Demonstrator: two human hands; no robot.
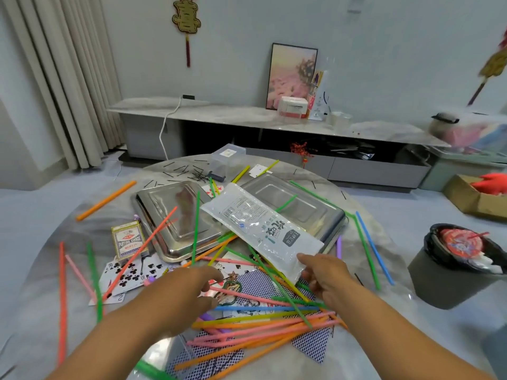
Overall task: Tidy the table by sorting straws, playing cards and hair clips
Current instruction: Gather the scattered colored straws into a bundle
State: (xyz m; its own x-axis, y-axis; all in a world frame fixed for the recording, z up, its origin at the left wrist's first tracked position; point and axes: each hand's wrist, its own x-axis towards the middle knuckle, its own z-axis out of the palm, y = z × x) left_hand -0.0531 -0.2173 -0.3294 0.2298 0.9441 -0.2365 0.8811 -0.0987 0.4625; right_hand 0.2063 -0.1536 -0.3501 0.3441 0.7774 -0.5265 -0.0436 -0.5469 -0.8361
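The round table carries two steel trays far of a near heap of straws and playing cards; right hand pinches a clear plastic bag; left hand, loosely curled, rests on straws, hair clips far off

A living room in a home, seen across a cluttered round table.

Pleated curtains hang at the upper left of the frame; a red and gold hanging ornament decorates the pale wall at top centre. A long, low media cabinet runs across the middle of the frame, bearing a framed picture leaned against the wall, a box and a white cable. At the right edge stand a lined waste bin and a cardboard box on the floor.
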